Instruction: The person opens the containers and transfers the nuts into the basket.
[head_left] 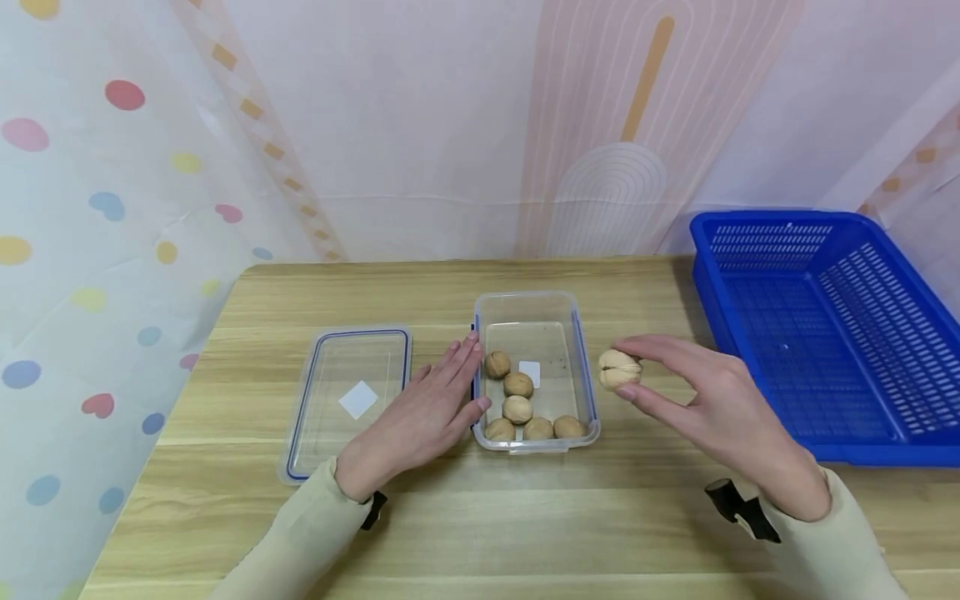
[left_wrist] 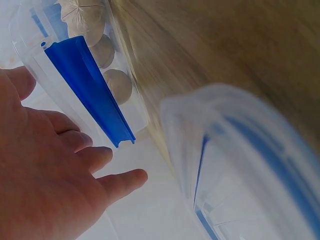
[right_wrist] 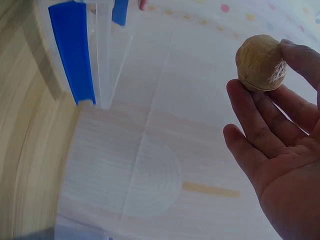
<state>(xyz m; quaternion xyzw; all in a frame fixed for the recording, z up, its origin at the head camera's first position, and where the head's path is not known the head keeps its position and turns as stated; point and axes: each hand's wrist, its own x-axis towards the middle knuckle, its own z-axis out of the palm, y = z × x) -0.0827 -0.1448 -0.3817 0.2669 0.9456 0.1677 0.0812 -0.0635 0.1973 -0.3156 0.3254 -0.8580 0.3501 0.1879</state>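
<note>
Right hand (head_left: 720,408) pinching a walnut (head_left: 619,369) at fingertips, held just off the clear container (head_left: 577,333) at its 3 o'clock. Left hand (head_left: 427,412) flat and relaxed, fingers straight against the container's 9 o'clock wall. Six walnuts (head_left: 517,385) inside. Lid (head_left: 348,400) lying on the tabletop (head_left: 562,525) at 9 o'clock; blue basket (head_left: 832,325) at 3 o'clock.

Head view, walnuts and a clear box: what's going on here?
A person sits at a wooden table. Their right hand pinches one walnut just right of an open clear container, which has six walnuts in it. The left hand rests flat against the container's left side. The lid lies on the table to the left, and a blue basket sits at the right.
</note>
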